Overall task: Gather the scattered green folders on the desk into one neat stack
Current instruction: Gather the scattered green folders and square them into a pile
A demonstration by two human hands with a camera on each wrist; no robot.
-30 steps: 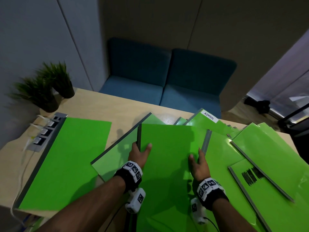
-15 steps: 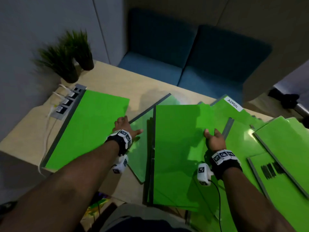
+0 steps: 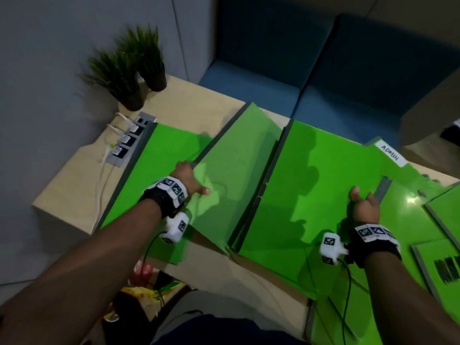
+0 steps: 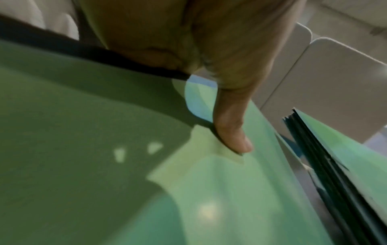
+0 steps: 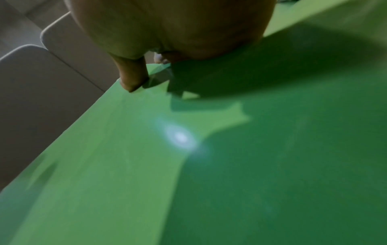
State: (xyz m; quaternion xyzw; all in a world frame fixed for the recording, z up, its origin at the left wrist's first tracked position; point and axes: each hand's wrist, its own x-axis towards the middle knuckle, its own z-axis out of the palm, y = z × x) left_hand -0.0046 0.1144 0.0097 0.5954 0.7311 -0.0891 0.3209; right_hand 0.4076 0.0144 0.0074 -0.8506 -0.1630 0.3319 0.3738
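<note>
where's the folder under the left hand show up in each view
Head: the paler green folder lies left of centre, the left hand gripping its left edge.
Left wrist: the folder fills the lower frame, with the thumb pressed on its top.
Right wrist: cannot tell; the green sheet filling it seems to be the neighbouring folder.
Shared landmark: the folder's dark spine edge.

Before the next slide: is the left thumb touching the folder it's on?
Touching. The left wrist view shows the left thumb pressed flat against the green folder.
</note>
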